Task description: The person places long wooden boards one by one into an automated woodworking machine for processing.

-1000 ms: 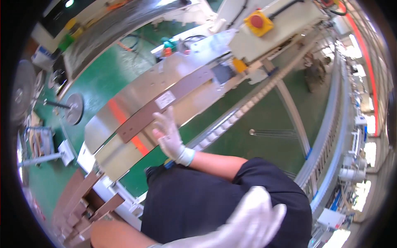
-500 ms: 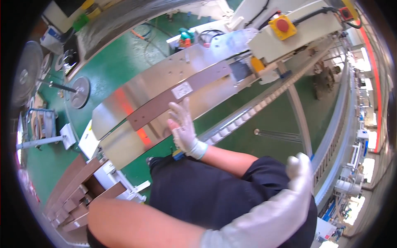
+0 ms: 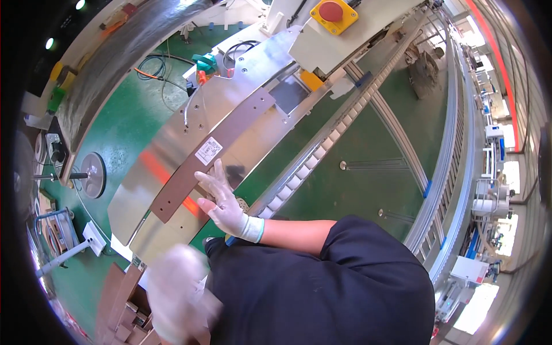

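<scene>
A long brown board [image 3: 184, 183] with small holes at both ends and a white label [image 3: 208, 150] lies on the shiny metal table [image 3: 129, 198]. My right hand [image 3: 225, 208], in a whitish glove with the thumb tip bare, is held at the board's near edge just below the label. Its fingers are spread, and the fingertips overlap the edge; whether they press on it I cannot tell. Low on the left, my gloved left hand [image 3: 179, 293] is smeared by motion, close to my black shirt and near the table's near left end. Its fingers cannot be made out.
Beyond the table's far end is a machine housing with a red stop button [image 3: 331, 11] on a yellow box. A roller track [image 3: 310, 164] runs along the right. Brown pieces [image 3: 135, 316] are stacked at lower left. A round stand base [image 3: 93, 175] is on the green floor.
My left hand has swung from the lower right across my body to the lower left. My right hand stays by the board, fingers still spread. The whole view has shifted and turned.
</scene>
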Demonstrator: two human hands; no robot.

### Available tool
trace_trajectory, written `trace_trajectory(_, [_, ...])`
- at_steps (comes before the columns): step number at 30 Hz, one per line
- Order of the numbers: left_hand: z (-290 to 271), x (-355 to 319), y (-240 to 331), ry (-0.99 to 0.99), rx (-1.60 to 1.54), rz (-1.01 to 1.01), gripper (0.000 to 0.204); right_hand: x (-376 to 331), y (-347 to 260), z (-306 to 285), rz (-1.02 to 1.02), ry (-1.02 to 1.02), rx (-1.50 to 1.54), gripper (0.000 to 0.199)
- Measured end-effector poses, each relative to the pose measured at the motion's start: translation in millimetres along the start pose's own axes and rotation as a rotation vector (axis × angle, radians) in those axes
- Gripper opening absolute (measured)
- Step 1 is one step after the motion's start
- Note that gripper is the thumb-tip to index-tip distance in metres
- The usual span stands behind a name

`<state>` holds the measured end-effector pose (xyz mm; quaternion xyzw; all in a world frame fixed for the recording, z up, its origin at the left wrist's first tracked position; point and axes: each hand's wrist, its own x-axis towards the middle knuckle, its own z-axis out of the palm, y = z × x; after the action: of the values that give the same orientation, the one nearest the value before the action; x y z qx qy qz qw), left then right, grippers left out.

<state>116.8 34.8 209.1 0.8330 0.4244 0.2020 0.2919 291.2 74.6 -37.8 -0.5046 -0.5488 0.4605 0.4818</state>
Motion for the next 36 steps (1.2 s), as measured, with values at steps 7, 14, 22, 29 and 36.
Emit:
trace_trajectory(7, [129, -129, -178, 0.191, 0.623, -0.614, 0.07, 34, -13, -30, 0.149, 0.047, 0.25, 0.083])
trace_trajectory(14, [132, -122, -175, 0.286, 0.599, -0.634, 0.067, 113, -7, -113, 0.278, 0.405, 0.609, 0.029])
trace_trajectory(22, [145, -128, -183, 0.315, 0.606, -0.625, 0.067, 136, -7, -162, 0.236, 0.501, 0.528, 0.037])
trace_trajectory(29, [136, -131, -188, 0.305, 0.606, -0.615, 0.067, 115, -1, -105, 0.317, 0.423, 0.662, 0.053])
trace_trajectory(36, [120, -127, -174, 0.275, 0.618, -0.68, 0.061, 141, 41, -149, 0.018, 0.428, -0.05, 0.034])
